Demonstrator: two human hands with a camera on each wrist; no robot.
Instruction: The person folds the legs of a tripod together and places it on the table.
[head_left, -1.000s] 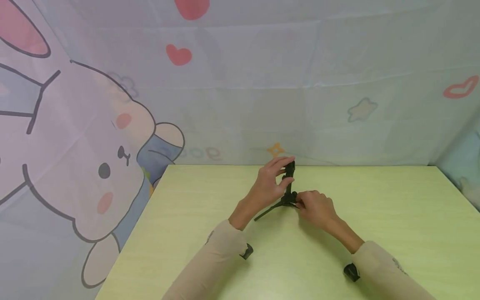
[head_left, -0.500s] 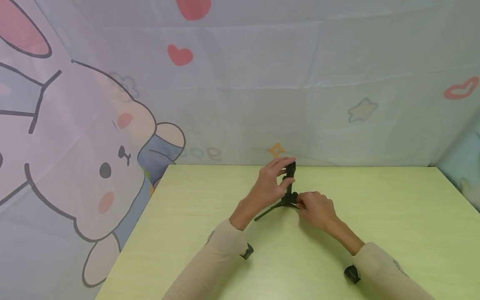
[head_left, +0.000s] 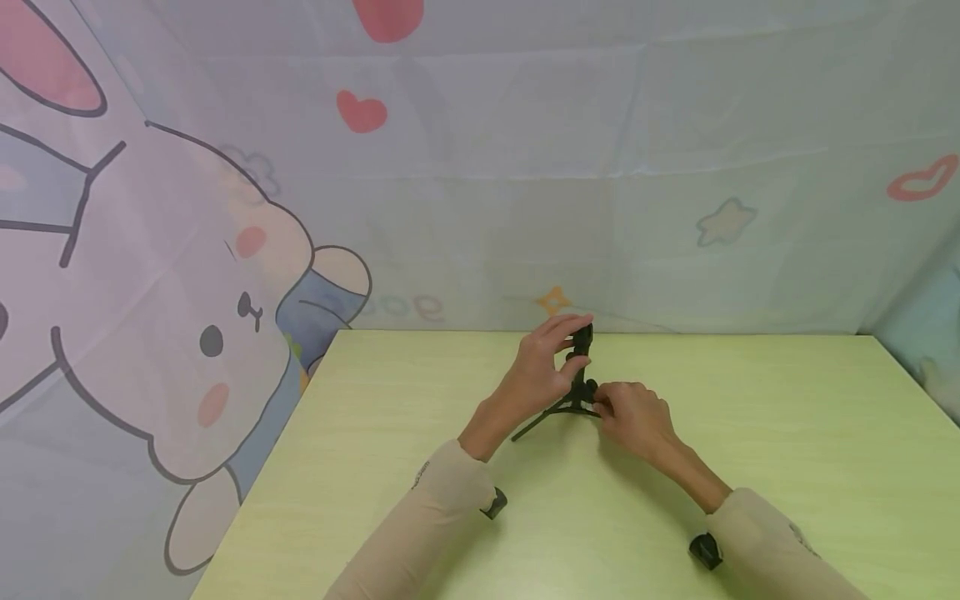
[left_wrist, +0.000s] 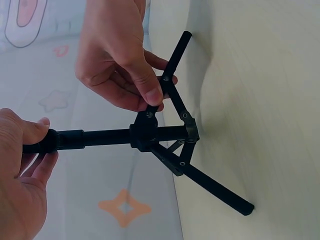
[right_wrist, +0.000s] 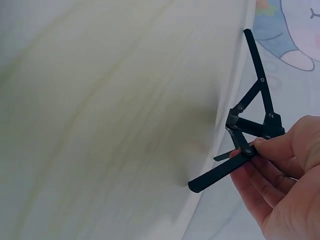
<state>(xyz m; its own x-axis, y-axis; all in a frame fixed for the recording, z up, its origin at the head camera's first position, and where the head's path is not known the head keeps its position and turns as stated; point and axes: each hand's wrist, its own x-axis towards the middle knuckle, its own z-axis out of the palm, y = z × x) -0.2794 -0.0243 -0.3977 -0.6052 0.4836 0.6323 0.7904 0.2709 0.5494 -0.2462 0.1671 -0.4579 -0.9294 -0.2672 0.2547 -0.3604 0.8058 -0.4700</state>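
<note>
Hardly anything has moved since a second ago. Patterned cloth (head_left: 525,183) hangs behind a pale yellow-green worktop (head_left: 787,467). Toward its back, a black tripod (head_left: 580,377) is held upright. The left-hand grip (head_left: 536,364) clamps the upper column (left_wrist: 107,137); the right-hand grip (head_left: 637,418) pinches one leg (right_wrist: 220,172).

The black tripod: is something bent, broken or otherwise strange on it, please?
Nothing stands out. The tripod has its legs spread and its column roughly upright; the left hand holds it near the top, the right hand pinches one leg. Fingers hide some parts.
</note>
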